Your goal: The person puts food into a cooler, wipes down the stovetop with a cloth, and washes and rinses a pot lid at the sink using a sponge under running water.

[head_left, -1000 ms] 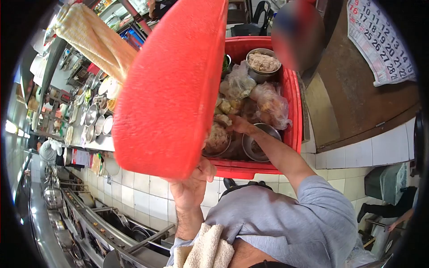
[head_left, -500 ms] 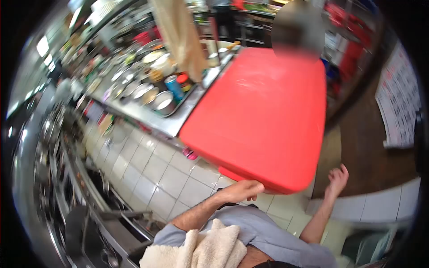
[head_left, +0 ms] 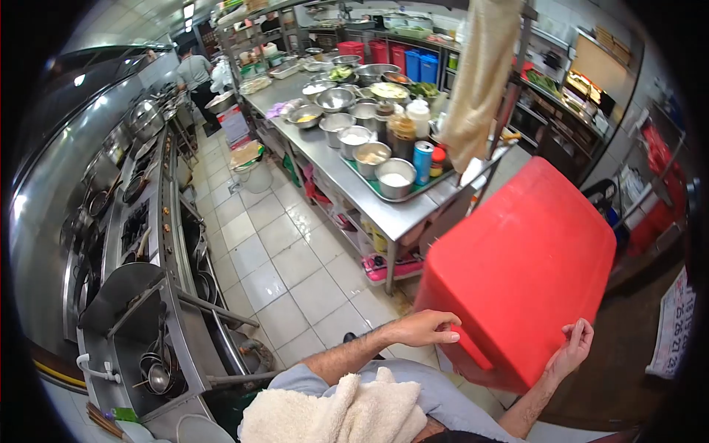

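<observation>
A large red plastic bin (head_left: 521,258) stands tilted in front of me, a broad smooth face toward the camera and a raised grip-like bar (head_left: 471,347) on its near side. My left hand (head_left: 425,328) is right by that bar, thumb and forefinger apart with a gap between them; whether the fingertips touch is unclear. At the bin's near right edge is my right hand (head_left: 570,348), its fingers loosely bent and apart, holding nothing I can see. A cream towel (head_left: 340,410) lies over my chest.
Left of the bin, a steel table (head_left: 402,214) bears several bowls, bottles and a tray. A cloth (head_left: 484,81) hangs over its end. A stove line (head_left: 151,229) runs along the left, with a person (head_left: 196,77) far down the tiled aisle (head_left: 284,258). A brown surface (head_left: 628,354) lies right.
My view has swung left, bringing the aisle and stoves into sight. The bin appears farther right and more tilted. My right hand is now at its edge. The person behind it is no longer visible.
</observation>
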